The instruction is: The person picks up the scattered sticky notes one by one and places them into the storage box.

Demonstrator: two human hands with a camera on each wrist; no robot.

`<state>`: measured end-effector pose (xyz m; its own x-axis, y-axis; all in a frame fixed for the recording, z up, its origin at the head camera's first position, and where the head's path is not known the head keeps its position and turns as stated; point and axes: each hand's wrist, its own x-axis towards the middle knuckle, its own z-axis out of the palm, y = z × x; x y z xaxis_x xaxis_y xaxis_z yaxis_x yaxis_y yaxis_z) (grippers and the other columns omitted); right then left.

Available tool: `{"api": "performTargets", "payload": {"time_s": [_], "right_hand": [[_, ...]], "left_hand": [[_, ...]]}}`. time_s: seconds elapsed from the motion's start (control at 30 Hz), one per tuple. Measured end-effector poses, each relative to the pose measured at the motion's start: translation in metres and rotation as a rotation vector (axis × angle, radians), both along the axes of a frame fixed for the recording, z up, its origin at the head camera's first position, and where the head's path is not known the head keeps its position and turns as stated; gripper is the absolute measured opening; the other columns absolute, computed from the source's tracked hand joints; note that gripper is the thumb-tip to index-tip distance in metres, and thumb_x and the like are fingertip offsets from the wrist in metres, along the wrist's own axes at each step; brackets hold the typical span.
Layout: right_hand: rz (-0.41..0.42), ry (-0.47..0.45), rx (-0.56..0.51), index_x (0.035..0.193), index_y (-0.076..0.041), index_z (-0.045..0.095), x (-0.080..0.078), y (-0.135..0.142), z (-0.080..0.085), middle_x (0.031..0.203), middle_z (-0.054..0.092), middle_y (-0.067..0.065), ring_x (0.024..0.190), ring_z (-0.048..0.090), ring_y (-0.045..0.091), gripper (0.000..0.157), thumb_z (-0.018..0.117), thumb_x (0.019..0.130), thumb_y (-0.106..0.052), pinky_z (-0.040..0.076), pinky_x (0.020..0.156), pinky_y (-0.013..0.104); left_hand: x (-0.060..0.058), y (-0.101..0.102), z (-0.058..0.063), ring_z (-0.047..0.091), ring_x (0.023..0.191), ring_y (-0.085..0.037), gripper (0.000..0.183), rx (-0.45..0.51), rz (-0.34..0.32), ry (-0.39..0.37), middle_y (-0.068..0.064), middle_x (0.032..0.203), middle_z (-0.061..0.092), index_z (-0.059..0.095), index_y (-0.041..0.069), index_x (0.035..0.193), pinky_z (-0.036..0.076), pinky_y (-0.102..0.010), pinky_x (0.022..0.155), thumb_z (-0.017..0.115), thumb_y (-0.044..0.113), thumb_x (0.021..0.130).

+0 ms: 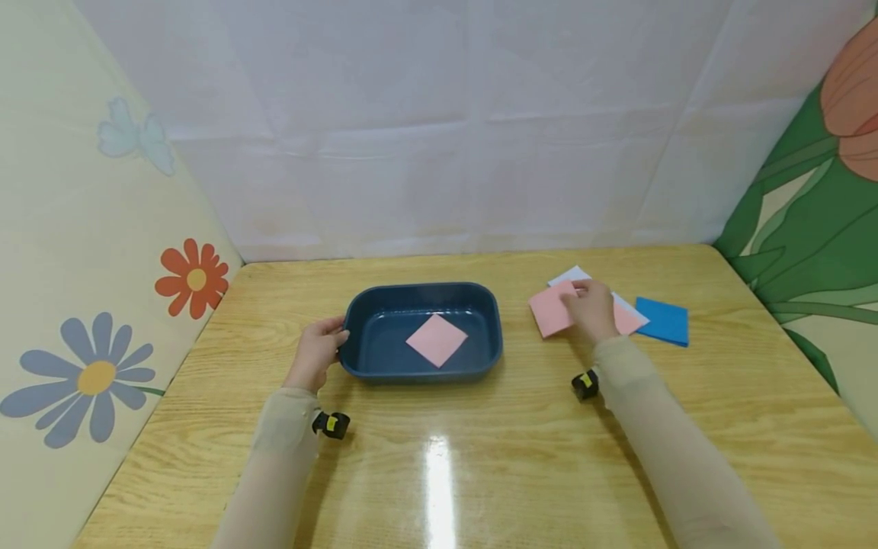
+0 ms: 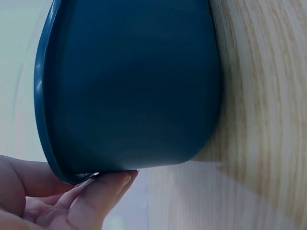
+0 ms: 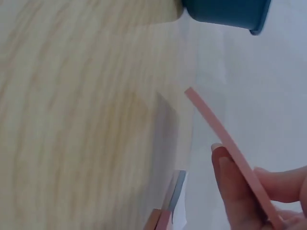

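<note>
A dark blue rectangular dish (image 1: 420,377) stands on the table, with a pink square pad of paper (image 1: 437,340) lying turned cornerwise inside. My left hand (image 1: 318,352) grips the dish's left end; in the left wrist view its thumb and fingers (image 2: 103,194) pinch the rim. Between thumb and fingers my right hand (image 1: 591,311) holds another pink pad (image 1: 551,309), raised above the table and seen edge-on in the right wrist view as a thin slab (image 3: 225,136). Beneath that hand lie a white pad (image 1: 568,276) and more pink paper (image 1: 627,319), partly hidden.
A blue pad (image 1: 663,322) lies on the table (image 1: 521,457) just right of the white and pink papers. A pale cloth (image 1: 439,152) hangs behind the table's back edge. Printed flower panels (image 1: 96,229) flank both sides. Each wrist wears a small black camera (image 1: 332,425).
</note>
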<state>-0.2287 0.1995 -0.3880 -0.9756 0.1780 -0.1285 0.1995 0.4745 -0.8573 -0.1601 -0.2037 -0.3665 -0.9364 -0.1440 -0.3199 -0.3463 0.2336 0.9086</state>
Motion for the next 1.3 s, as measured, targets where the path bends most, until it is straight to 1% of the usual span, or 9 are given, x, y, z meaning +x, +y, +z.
{"api": "performTargets", "payload": {"time_s": [0.1, 0.17, 0.33, 0.5, 0.63, 0.73, 0.87, 1.17, 1.3], "right_hand": [[-0.028, -0.013, -0.046, 0.14, 0.01, 0.044, 0.001, 0.002, 0.007, 0.13, 0.052, 0.031, 0.108, 0.056, 0.032, 0.046, 0.05, 0.1, -0.012, 0.049, 0.073, 0.021], [-0.052, -0.018, -0.107, 0.141, 0.008, 0.044, 0.002, 0.001, 0.012, 0.132, 0.051, 0.029, 0.104, 0.056, 0.027, 0.046, 0.05, 0.1, -0.013, 0.048, 0.067, 0.015], [-0.08, -0.028, -0.333, 0.143, 0.006, 0.041, 0.004, -0.001, 0.022, 0.139, 0.044, 0.027, 0.096, 0.055, 0.017, 0.046, 0.048, 0.101, -0.01, 0.052, 0.069, 0.015], [-0.048, -0.085, -0.43, 0.148, 0.0, 0.036, 0.007, 0.0, 0.031, 0.147, 0.037, 0.02, 0.114, 0.049, 0.022, 0.049, 0.046, 0.103, -0.017, 0.052, 0.081, 0.022], [-0.014, -0.083, -0.377, 0.147, -0.001, 0.038, 0.007, 0.002, 0.037, 0.146, 0.038, 0.02, 0.12, 0.046, 0.027, 0.049, 0.047, 0.103, -0.021, 0.051, 0.081, 0.024], [0.0, -0.05, -0.282, 0.144, 0.002, 0.043, 0.006, 0.003, 0.04, 0.142, 0.043, 0.022, 0.112, 0.05, 0.025, 0.047, 0.048, 0.103, -0.021, 0.05, 0.074, 0.019], [0.019, -0.024, -0.199, 0.14, 0.004, 0.047, 0.006, 0.003, 0.042, 0.138, 0.046, 0.023, 0.103, 0.051, 0.02, 0.045, 0.05, 0.102, -0.021, 0.049, 0.068, 0.017], [0.101, -0.016, -0.181, 0.138, 0.005, 0.049, 0.007, 0.0, 0.051, 0.139, 0.046, 0.024, 0.102, 0.051, 0.022, 0.045, 0.053, 0.1, -0.02, 0.049, 0.069, 0.018], [0.12, -0.018, -0.194, 0.137, 0.006, 0.049, 0.005, -0.003, 0.056, 0.136, 0.048, 0.024, 0.097, 0.052, 0.019, 0.044, 0.054, 0.1, -0.017, 0.05, 0.069, 0.018]], "left_hand": [[0.0, 0.0, -0.001, 0.04, 0.133, -0.036, 0.045, 0.0, 0.002, 0.0, -0.026, 0.148, 0.036, 0.031, -0.009, 0.147, 0.04, -0.049, 0.103, 0.038, -0.001, 0.103], [0.0, 0.0, -0.001, 0.04, 0.133, -0.037, 0.045, -0.001, -0.002, 0.003, -0.027, 0.148, 0.036, 0.031, -0.009, 0.147, 0.04, -0.049, 0.103, 0.038, -0.001, 0.103], [0.0, 0.0, -0.002, 0.04, 0.132, -0.037, 0.045, 0.002, -0.004, 0.006, -0.027, 0.148, 0.036, 0.03, -0.009, 0.147, 0.04, -0.049, 0.103, 0.038, -0.001, 0.103], [0.0, 0.0, -0.002, 0.041, 0.132, -0.036, 0.045, 0.004, 0.004, 0.003, -0.026, 0.148, 0.037, 0.03, -0.009, 0.147, 0.04, -0.049, 0.103, 0.038, 0.0, 0.103], [0.0, 0.001, -0.001, 0.041, 0.132, -0.035, 0.045, 0.002, 0.01, -0.003, -0.025, 0.148, 0.037, 0.031, -0.008, 0.147, 0.04, -0.048, 0.103, 0.039, 0.0, 0.103], [0.0, 0.001, 0.0, 0.04, 0.133, -0.035, 0.045, 0.007, 0.01, -0.006, -0.025, 0.148, 0.037, 0.031, -0.007, 0.148, 0.04, -0.048, 0.104, 0.039, 0.0, 0.103], [0.0, 0.001, 0.0, 0.04, 0.133, -0.036, 0.046, 0.011, 0.006, -0.008, -0.025, 0.149, 0.036, 0.03, -0.007, 0.148, 0.039, -0.048, 0.104, 0.038, 0.0, 0.103], [0.0, 0.001, 0.001, 0.041, 0.132, -0.035, 0.045, 0.01, 0.0, -0.01, -0.025, 0.149, 0.037, 0.03, -0.007, 0.148, 0.04, -0.048, 0.104, 0.038, 0.0, 0.104], [0.0, 0.001, 0.001, 0.041, 0.132, -0.035, 0.046, 0.008, -0.006, -0.007, -0.025, 0.149, 0.037, 0.03, -0.007, 0.148, 0.04, -0.048, 0.103, 0.038, 0.0, 0.104]]}}
